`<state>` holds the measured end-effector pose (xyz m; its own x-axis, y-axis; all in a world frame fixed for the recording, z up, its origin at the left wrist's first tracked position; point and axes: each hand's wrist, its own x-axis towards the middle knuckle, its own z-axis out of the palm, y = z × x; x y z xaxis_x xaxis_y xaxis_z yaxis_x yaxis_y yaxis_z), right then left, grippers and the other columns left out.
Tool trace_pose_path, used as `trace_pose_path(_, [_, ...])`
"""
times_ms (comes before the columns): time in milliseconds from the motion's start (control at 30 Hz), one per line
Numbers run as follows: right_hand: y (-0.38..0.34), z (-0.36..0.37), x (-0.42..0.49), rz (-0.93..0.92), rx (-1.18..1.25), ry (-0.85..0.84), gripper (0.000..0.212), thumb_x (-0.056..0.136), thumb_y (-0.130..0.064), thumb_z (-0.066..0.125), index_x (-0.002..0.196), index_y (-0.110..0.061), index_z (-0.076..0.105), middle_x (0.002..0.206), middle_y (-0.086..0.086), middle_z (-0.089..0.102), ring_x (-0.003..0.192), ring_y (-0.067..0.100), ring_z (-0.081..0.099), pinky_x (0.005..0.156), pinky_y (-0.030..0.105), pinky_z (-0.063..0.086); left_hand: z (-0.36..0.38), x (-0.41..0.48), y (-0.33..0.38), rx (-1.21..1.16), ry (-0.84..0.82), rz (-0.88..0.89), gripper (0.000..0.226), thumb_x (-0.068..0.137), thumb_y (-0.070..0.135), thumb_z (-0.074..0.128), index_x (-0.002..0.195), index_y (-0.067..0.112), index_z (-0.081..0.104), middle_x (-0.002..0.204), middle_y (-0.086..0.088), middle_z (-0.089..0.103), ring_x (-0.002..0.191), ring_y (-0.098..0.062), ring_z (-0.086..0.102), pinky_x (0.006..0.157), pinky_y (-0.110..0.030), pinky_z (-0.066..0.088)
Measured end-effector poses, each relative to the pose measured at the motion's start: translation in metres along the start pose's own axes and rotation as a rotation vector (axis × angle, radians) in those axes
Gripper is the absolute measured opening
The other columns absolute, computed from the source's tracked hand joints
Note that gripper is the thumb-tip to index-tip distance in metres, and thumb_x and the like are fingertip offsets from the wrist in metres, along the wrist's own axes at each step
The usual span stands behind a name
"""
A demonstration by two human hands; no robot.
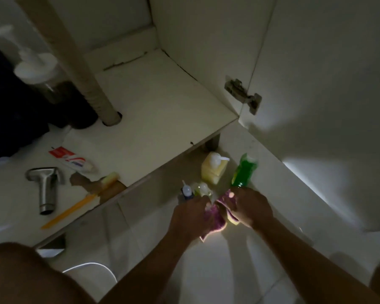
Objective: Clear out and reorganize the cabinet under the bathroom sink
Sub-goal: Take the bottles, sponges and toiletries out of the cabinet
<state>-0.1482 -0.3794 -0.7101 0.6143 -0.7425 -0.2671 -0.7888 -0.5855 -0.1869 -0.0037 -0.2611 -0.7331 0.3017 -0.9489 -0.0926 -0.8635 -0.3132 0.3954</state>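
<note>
Two bare hands meet low over the pale tiled floor, left hand and right hand both with fingers curled tight onto a crumpled purple cloth with a yellow edge bunched between them. Just beyond the right fingers stands a green plastic bottle of liquid, tilted, its base touching or nearly touching the cloth; cannot tell which. Beyond that, a pale yellow pump soap bottle. Just past the left fingertips, a small blue bottle with white cap and a clear small bottle, blurred. Well left of the hands, on the white cabinet shelf: red-white toothpaste tube, chrome metal sprayer head, yellow toothbrush. Cabinet door stands open on the right.
</note>
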Motion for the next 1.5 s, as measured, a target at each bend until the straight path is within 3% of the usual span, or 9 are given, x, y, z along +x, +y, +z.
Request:
trace_pose_path(167, [-0.035, -0.063, 0.032, -0.526, -0.129, 0.209, 0.052, 0.098, -0.057, 0.027, 0.098, -0.026, 0.07, 0.08, -0.003, 0.071, 0.067, 0.017, 0.068, 0.056, 0.024, 0.047, -0.097, 0.005, -0.032, 0.02, 0.569, 0.091, 0.012, 0.078, 0.032, 0.063, 0.078, 0.02, 0.064, 0.066, 0.002, 0.062, 0.055, -0.021, 0.062, 0.047, -0.033, 0.05])
trace_pose_path(300, [-0.107, -0.133, 0.074, -0.713, 0.017, 0.469, 0.045, 0.099, -0.051, 0.034, 0.082, -0.024, 0.065, 0.064, -0.005, 0.058, 0.048, 0.015, 0.055, 0.046, 0.027, 0.049, -0.197, 0.023, -0.085, -0.076, 0.909, -0.061, 0.008, 0.08, 0.028, 0.064, 0.086, 0.024, 0.067, 0.072, 0.01, 0.067, 0.062, -0.007, 0.06, 0.059, -0.023, 0.049])
trace_pose_path(467, [-0.229, -0.207, 0.107, -0.869, 0.231, 0.575, 0.021, 0.096, -0.04, 0.053, 0.09, -0.023, 0.063, 0.074, -0.004, 0.059, 0.063, 0.016, 0.056, 0.056, 0.035, 0.05, -0.293, 0.042, -0.158, -0.244, 1.121, -0.388, 0.021, 0.081, 0.017, 0.068, 0.099, 0.012, 0.058, 0.091, -0.009, 0.066, 0.083, -0.027, 0.064, 0.069, -0.027, 0.044])
trace_pose_path(633, [-0.335, -0.248, 0.126, -0.97, 0.434, 0.413, 0.035, 0.092, -0.023, 0.061, 0.126, -0.017, 0.059, 0.116, 0.003, 0.059, 0.091, 0.017, 0.057, 0.075, 0.035, 0.053, -0.34, 0.063, -0.214, -0.596, 0.806, -0.501, 0.089, 0.077, 0.018, 0.081, 0.147, 0.009, 0.027, 0.14, -0.01, 0.045, 0.123, -0.022, 0.049, 0.094, -0.032, 0.045])
trace_pose_path(733, [-0.379, -0.258, 0.137, -0.982, 0.351, 0.284, 0.058, 0.093, -0.025, 0.059, 0.147, -0.018, 0.041, 0.143, 0.008, 0.042, 0.116, 0.024, 0.054, 0.092, 0.036, 0.05, -0.341, 0.069, -0.233, -0.784, 0.632, -0.451, 0.111, 0.073, 0.008, 0.084, 0.154, 0.014, 0.009, 0.143, -0.007, 0.041, 0.129, -0.023, 0.046, 0.104, -0.042, 0.046])
trace_pose_path(867, [-0.406, -0.264, 0.152, -0.782, 0.179, 0.177, 0.082, 0.094, -0.029, 0.06, 0.158, -0.025, 0.009, 0.164, 0.01, 0.002, 0.14, 0.034, 0.037, 0.107, 0.037, 0.039, -0.331, 0.075, -0.241, -0.803, 0.621, -0.465, 0.106, 0.069, 0.012, 0.088, 0.152, 0.02, 0.023, 0.131, 0.003, 0.047, 0.12, -0.015, 0.047, 0.104, -0.037, 0.045])
trace_pose_path(1100, [-0.413, -0.245, 0.162, -0.673, 0.131, 0.152, 0.088, 0.093, -0.018, 0.061, 0.158, -0.019, 0.001, 0.15, 0.019, 0.035, 0.125, 0.035, 0.049, 0.098, 0.041, 0.046, -0.324, 0.086, -0.238, -0.82, 0.693, -0.4, 0.071, 0.072, 0.006, 0.085, 0.13, 0.009, 0.043, 0.111, 0.003, 0.054, 0.1, -0.012, 0.055, 0.063, -0.008, 0.046])
trace_pose_path(1300, [-0.407, -0.239, 0.161, -0.742, 0.29, 0.255, 0.07, 0.09, -0.006, 0.059, 0.147, -0.018, 0.021, 0.117, 0.016, 0.055, 0.092, 0.025, 0.059, 0.069, 0.035, 0.048, -0.315, 0.082, -0.242, -0.888, 0.665, -0.363, 0.1, 0.065, 0.014, 0.09, 0.142, 0.009, 0.027, 0.125, 0.002, 0.052, 0.117, -0.02, 0.056, 0.099, -0.039, 0.049])
trace_pose_path(1500, [-0.393, -0.229, 0.151, -0.86, 0.433, 0.317, 0.037, 0.095, -0.005, 0.048, 0.13, -0.014, 0.04, 0.087, 0.002, 0.051, 0.074, 0.015, 0.052, 0.059, 0.028, 0.041, -0.306, 0.059, -0.246, -0.891, 0.625, -0.273, 0.113, 0.041, 0.045, 0.094, 0.141, 0.027, 0.045, 0.133, 0.004, 0.061, 0.121, -0.017, 0.059, 0.099, -0.05, 0.052])
